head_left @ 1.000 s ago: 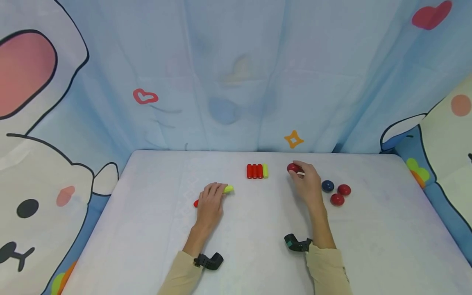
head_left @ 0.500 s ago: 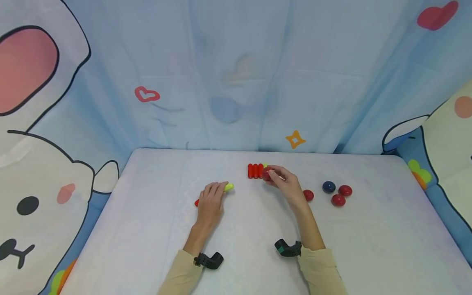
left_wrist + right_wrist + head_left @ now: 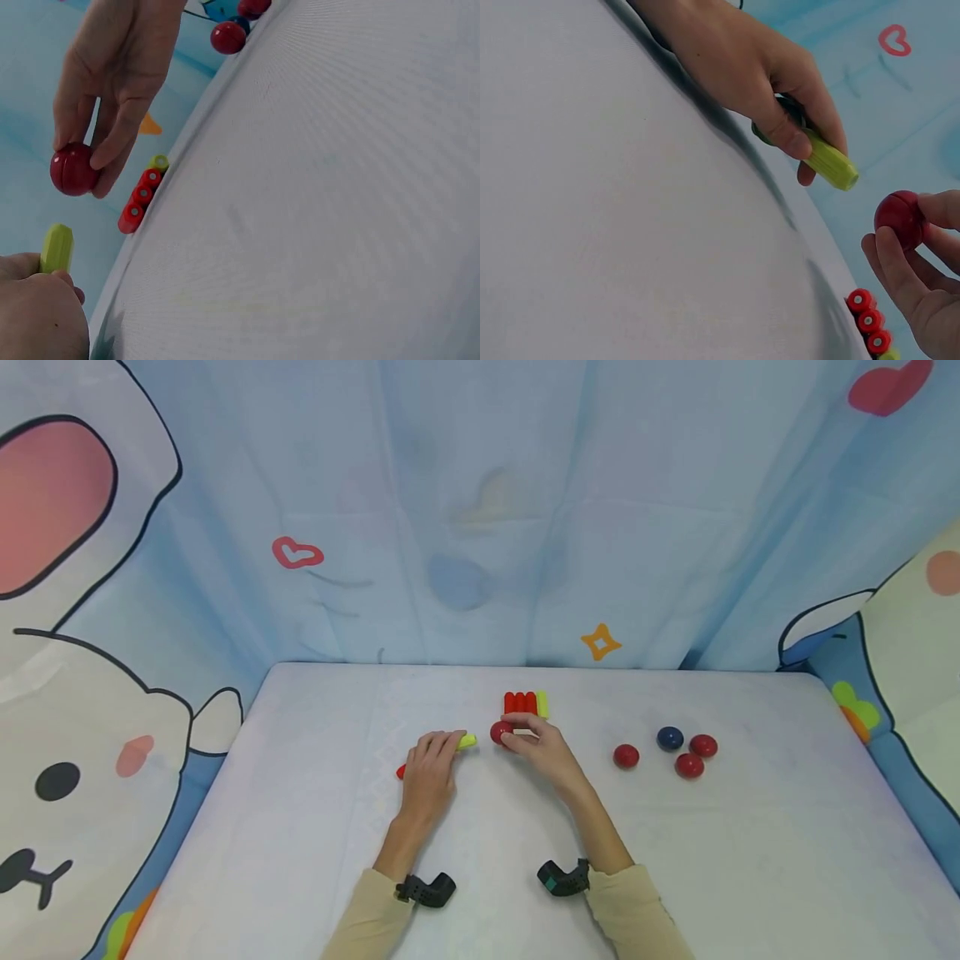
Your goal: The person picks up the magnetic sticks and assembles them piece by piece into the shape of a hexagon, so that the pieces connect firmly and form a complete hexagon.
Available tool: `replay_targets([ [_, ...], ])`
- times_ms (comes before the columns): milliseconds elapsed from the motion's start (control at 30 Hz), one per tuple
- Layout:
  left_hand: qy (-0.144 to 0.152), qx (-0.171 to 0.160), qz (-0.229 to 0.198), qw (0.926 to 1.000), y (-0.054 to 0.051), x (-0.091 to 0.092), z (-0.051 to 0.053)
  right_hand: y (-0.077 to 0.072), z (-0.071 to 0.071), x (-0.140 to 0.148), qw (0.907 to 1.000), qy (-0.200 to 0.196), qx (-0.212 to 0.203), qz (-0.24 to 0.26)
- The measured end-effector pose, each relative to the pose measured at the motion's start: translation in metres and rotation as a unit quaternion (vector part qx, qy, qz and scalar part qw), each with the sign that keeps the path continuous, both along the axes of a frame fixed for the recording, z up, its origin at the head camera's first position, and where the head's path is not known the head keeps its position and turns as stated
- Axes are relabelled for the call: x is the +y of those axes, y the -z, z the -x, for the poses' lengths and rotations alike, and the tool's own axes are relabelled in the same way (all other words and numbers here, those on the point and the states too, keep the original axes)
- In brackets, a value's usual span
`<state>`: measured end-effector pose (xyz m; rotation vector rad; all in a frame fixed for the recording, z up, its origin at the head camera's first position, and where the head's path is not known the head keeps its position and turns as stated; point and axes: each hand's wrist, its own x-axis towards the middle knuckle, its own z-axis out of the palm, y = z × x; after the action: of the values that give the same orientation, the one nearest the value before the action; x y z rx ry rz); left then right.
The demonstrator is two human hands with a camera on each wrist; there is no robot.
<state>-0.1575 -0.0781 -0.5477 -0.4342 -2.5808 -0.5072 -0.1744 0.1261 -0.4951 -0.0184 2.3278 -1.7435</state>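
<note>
My left hand point(image 3: 427, 783) grips a yellow-green stick point(image 3: 467, 742); a red tip point(image 3: 401, 772) shows at its other side. In the right wrist view something dark green lies partly hidden behind the fingers of that hand point(image 3: 739, 71). My right hand point(image 3: 547, 752) pinches a dark red ball point(image 3: 501, 732) between thumb and fingers, just right of the stick's end and apart from it. In the left wrist view the ball point(image 3: 73, 169) hangs above the stick point(image 3: 57, 247). Behind my right fingers stand three red sticks point(image 3: 520, 702) beside a yellow-green one point(image 3: 542, 704).
To the right on the white table point(image 3: 750, 860) lie a red ball point(image 3: 626, 756), a dark blue ball point(image 3: 670, 738) and two more red balls point(image 3: 703, 746), point(image 3: 689, 766). A blue patterned curtain point(image 3: 450, 610) hangs behind the table's far edge.
My right hand has moved left with the red ball, passing in front of the row of sticks, and uncovered another red ball. The left hand has stayed in place.
</note>
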Motion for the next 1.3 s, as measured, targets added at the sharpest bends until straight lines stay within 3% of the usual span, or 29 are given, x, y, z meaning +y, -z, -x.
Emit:
replay_targets([
  [300,0.004,-0.007,0.011,0.9999,-0.002,0.000,0.000,0.007,-0.001,-0.008,0.9994,-0.031,0.011,0.014],
  [800,0.010,0.014,0.021,0.9996,-0.004,-0.001,-0.002,0.009,-0.002,-0.016,0.9978,-0.055,0.036,-0.001],
  [1033,0.021,0.018,0.041,0.9988,-0.005,0.001,-0.003,0.008,-0.004,-0.018,0.9972,-0.057,0.046,-0.015],
  [1300,0.014,0.014,0.078,0.9968,-0.005,0.001,-0.004,0.012,-0.006,-0.026,0.9958,-0.079,0.037,-0.029],
])
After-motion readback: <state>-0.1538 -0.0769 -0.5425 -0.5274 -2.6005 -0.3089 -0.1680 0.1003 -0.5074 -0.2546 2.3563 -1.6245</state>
